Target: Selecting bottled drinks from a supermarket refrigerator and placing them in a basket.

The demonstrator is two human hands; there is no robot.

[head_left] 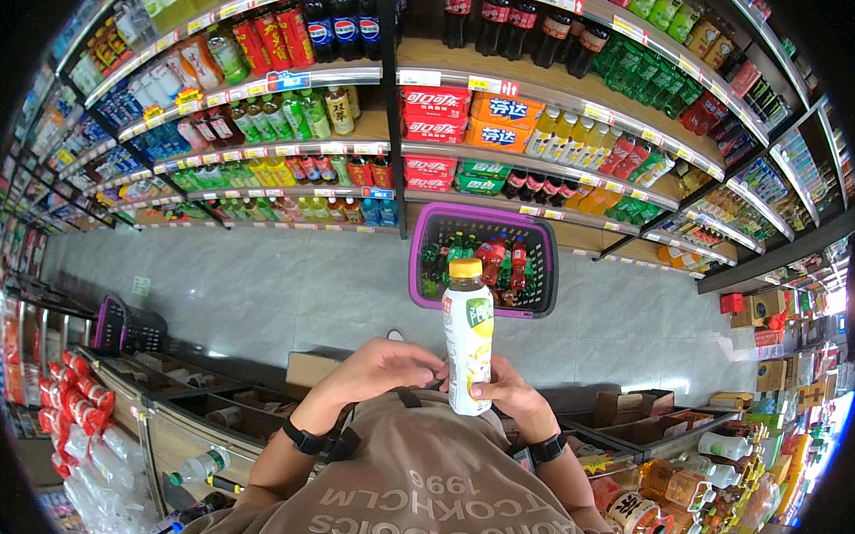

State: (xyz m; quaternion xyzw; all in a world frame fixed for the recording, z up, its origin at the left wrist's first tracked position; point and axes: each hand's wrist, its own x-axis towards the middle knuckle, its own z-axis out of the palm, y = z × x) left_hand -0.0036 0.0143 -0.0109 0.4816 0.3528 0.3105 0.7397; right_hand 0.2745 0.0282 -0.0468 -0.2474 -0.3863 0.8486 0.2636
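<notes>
A drink bottle [468, 339] with a yellow cap and a white label with green and yellow print stands nearly upright in front of my body. My right hand [510, 390] is closed around its lower part, the thumb across the label. To the left of the bottle is my left hand [398, 365], its fingers stretched toward it and holding nothing I can see. Just beyond the bottle, a purple-rimmed dark basket [415, 257] sits on the floor. Inside lie several bottles [503, 256] with red, green and dark colours; the held bottle hides part of them.
Ahead rise long drink shelves [547, 78] with bottles and boxed packs. A second purple and black basket [112, 327] is at the left. Low bins [239, 402] run close beside me, with red-and-clear packages [75, 396] at left and large oil jugs [665, 482] at right.
</notes>
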